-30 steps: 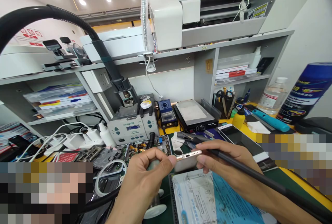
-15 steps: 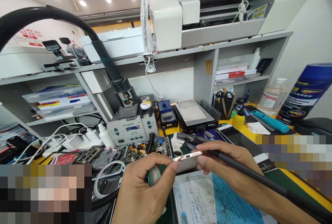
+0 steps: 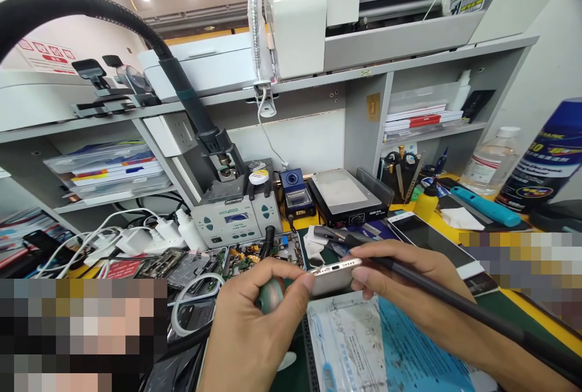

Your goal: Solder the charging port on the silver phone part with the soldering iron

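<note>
A light-coloured phone (image 3: 334, 278) is held up between both hands, its bottom edge with the charging port and speaker holes facing the camera. My left hand (image 3: 264, 319) pinches the phone's left corner between thumb and index finger. A round greenish object (image 3: 271, 295) shows inside the curl of my left hand. My right hand (image 3: 404, 283) grips the phone's right corner with thumb and fingers. A long black tube-like tool (image 3: 436, 295) crosses over my right hand, its tip left of the fingers. Below the phone lies a blue and white printed bag (image 3: 354, 343).
Behind the hands stand a grey rework station (image 3: 239, 222), a blue soldering unit (image 3: 296, 192) and a flat heating plate (image 3: 348, 198). Circuit boards (image 3: 245, 255) and a white cable loop (image 3: 175, 313) are on the left. Another phone (image 3: 436, 243) and a yellow bottle (image 3: 426, 201) are on the right.
The camera view has shifted a little, so the background looks moved. Both hands still hold the phone, which appears slightly farther right and tilted a bit more.
</note>
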The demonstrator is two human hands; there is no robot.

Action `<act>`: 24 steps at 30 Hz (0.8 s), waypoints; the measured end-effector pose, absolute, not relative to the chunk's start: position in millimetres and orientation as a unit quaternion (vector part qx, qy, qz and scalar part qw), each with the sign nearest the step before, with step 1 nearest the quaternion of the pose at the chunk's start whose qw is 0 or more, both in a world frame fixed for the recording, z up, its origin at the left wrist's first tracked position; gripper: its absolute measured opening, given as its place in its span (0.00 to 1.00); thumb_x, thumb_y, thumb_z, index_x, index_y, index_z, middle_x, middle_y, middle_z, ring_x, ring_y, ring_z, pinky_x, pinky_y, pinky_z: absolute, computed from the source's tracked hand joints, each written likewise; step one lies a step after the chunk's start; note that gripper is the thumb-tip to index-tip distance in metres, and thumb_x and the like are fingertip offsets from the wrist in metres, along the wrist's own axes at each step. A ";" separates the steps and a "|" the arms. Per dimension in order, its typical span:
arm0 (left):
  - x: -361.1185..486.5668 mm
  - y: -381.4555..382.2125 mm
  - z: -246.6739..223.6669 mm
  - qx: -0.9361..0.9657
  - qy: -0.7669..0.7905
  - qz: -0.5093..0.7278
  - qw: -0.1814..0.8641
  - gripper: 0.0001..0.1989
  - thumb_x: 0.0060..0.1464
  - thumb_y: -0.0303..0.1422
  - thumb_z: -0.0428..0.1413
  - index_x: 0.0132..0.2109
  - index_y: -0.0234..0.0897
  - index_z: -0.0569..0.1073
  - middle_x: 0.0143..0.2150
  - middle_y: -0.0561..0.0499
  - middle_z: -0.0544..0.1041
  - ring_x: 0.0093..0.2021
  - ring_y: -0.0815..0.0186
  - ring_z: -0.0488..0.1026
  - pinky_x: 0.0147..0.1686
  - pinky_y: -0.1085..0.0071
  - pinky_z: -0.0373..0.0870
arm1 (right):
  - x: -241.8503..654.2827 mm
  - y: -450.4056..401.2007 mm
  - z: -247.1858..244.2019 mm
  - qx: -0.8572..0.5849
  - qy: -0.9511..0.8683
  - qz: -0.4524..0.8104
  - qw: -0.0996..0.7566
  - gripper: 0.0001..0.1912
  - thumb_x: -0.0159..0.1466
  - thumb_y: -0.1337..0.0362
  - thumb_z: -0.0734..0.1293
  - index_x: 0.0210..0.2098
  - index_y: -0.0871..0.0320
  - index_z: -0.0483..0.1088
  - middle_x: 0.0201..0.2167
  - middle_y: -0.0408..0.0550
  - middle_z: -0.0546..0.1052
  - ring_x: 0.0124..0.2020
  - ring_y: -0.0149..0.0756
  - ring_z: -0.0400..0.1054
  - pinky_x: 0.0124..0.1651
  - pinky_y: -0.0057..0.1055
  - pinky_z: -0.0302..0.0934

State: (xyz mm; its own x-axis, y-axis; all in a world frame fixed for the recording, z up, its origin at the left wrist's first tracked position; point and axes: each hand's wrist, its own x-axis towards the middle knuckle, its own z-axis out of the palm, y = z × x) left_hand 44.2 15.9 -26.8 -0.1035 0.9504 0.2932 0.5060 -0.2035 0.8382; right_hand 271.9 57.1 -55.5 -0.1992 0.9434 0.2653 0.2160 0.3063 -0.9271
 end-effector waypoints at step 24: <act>31.7 13.7 -33.0 0.835 0.350 0.279 -0.319 0.12 0.62 0.23 0.59 0.52 0.33 0.76 0.22 0.57 0.69 0.21 0.67 0.65 0.22 0.65 0.55 | 272.0 57.4 -57.6 -0.427 -0.672 0.398 0.455 0.10 0.66 0.53 0.73 0.47 0.44 0.81 0.39 0.45 0.84 0.38 0.41 0.80 0.37 0.31 0.77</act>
State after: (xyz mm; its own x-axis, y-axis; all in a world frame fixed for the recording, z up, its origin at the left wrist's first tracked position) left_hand 31.7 13.7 -33.0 0.5991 0.4064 0.6898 0.7630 -0.5510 -0.3380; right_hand 272.0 57.4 -57.6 -0.2206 0.9369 0.2713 0.2119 0.3176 -0.9243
